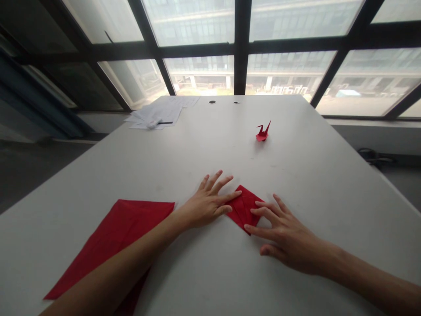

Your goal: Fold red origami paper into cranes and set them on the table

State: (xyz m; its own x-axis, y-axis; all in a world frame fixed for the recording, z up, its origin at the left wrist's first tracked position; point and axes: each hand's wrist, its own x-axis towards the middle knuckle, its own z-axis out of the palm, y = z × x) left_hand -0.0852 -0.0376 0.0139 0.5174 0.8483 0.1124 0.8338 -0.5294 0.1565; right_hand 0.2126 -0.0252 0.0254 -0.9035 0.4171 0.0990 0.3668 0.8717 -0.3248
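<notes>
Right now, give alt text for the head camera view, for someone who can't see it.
A person's left hand and right hand touch a folded red paper on a white table. A larger red sheet lies partly beneath the left forearm, and a red paper crane stands farther back.

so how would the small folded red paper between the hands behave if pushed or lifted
The folded red paper lies flat, so it seems unlikely to roll or tip. It looks thin, so probably light and apt to slide on the table. Its seams suggest flaps that could lift open.
</notes>
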